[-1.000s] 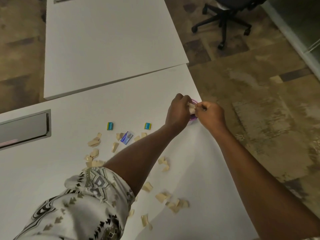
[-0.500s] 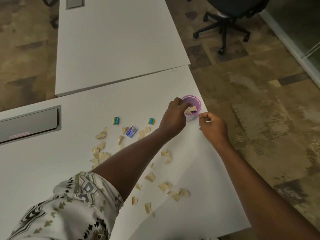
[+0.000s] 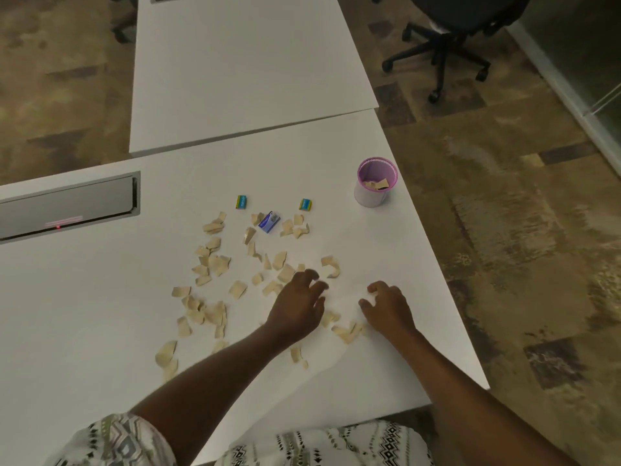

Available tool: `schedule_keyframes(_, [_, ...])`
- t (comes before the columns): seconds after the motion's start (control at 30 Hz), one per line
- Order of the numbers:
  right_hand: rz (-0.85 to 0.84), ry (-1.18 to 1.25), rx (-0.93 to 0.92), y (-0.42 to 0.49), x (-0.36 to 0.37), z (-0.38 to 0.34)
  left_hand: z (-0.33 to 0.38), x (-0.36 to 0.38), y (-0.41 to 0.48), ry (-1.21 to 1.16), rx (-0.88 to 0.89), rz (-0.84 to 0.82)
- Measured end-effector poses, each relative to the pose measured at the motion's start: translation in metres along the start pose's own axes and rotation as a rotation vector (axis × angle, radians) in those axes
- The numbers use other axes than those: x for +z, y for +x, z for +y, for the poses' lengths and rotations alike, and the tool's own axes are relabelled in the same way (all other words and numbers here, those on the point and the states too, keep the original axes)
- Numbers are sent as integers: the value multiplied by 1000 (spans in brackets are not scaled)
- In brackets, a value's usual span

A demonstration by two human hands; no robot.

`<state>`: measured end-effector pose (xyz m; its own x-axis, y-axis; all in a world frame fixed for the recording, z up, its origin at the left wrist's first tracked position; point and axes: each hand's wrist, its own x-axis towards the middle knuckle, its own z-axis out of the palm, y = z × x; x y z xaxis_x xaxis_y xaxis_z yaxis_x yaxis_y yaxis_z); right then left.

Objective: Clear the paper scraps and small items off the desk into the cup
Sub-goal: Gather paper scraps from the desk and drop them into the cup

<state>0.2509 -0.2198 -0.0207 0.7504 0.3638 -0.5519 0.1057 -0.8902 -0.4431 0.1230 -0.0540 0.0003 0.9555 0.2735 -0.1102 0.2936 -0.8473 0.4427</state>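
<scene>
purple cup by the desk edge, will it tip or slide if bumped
Probably light: the cup holds only a few paper scraps, so a nudge would likely slide it. Upright on a small base, a high push may tip it. It stands near the desk edge, so it could fall off.

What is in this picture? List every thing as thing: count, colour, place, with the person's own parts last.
Desks: two, white, one near, one beyond.
Cup: one, purple rim, near desk's right edge, scraps inside.
Paper scraps: many, beige, scattered mid-desk.
Small packets: two, green-blue, beyond the scraps.
Small box: one, blue, between the packets, slightly nearer.
Panel: one, grey, set in desk at left.
Office chair: one, black, floor at top right.
Patterned sleeve: one, white, bottom left.
Left grip (hand): one, bare, over scraps.
Right grip (hand): one, bare, beside it.
</scene>
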Motion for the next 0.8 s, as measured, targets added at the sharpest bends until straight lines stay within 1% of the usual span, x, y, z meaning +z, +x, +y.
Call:
schedule_keyframes(0.13, [-4,-20,136,-20,24,0,-14,27,-62,118,240,-83])
schedule_keyframes(0.23, [-16,19,166,-30,40,-11,-28,43,-95,178,399,-145])
schedule_keyframes(0.3, [-29,80,177,-34,51,-23,-37,53,-110,211,463,-163])
schedule_keyframes(0.37, [-49,185,181,-37,61,-38,-47,59,-119,253,482,-166])
schedule_keyframes(0.47, [-120,369,159,-38,67,-66,-61,54,-120,283,414,-129])
schedule_keyframes(0.53, [-140,390,72,-36,67,-82,-70,44,-116,292,333,-123])
schedule_keyframes(0.57, [-105,350,-11,-33,65,-88,-74,37,-114,301,297,-120])
schedule_keyframes(0.67, [108,121,-278,-18,55,-96,-87,18,-106,325,199,-87])
schedule_keyframes(0.7, [156,50,-339,-12,52,-96,-92,13,-104,322,156,-62])
schedule_keyframes(0.73, [170,-14,-370,-5,50,-97,-95,8,-103,305,96,-34])
schedule_keyframes(0.8, [106,-129,-358,8,48,-96,-101,2,-103,259,-79,10])
